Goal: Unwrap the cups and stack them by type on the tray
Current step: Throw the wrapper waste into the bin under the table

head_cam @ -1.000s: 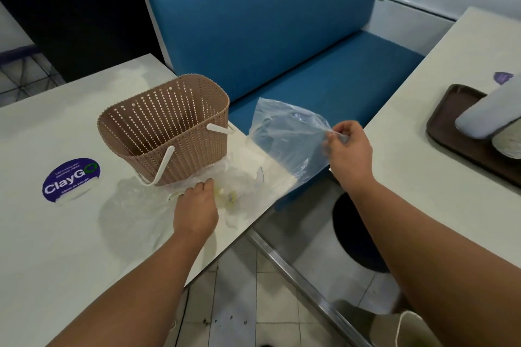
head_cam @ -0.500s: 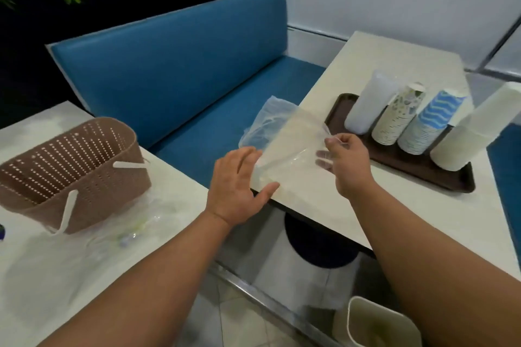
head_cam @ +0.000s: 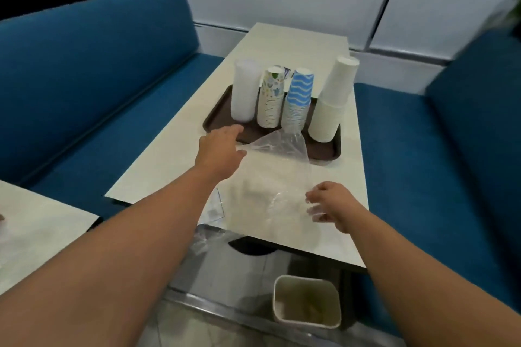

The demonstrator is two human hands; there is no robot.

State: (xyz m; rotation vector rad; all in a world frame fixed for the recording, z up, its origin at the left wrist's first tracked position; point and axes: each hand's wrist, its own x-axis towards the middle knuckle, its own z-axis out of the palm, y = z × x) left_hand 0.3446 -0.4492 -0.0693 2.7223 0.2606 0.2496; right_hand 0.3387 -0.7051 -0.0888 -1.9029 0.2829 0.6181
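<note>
Right hand (head_cam: 328,203) pinches the near edge of a clear plastic wrapper (head_cam: 270,177), fingers curled on the film, prob. to keep the loose sheet from sliding off the table (head_cam: 158,175). Wrapper lies spread flat between the hands, far corner lapping onto the tray (head_cam: 327,149). Left hand (head_cam: 221,149) reaches fwd w/ fingers straight, holding nothing, fingertips at the tray's near rim just below the translucent stack (head_cam: 244,91); looks like it's steadying or nudging the tray, can't tell for sure.

Cups already sorted upside down on the tray, 1 stack per type so they nest: 4 stacks, i.e. 1 translucent, 1 w/ coloured print (head_cam: 270,98), 1 blue-wave (head_cam: 298,98), 1 plain white (head_cam: 332,98), leaning. 1 tray, 1 wrapper, 1 bin (head_cam: 307,301) on the floor below, likely for the wrapper.
</note>
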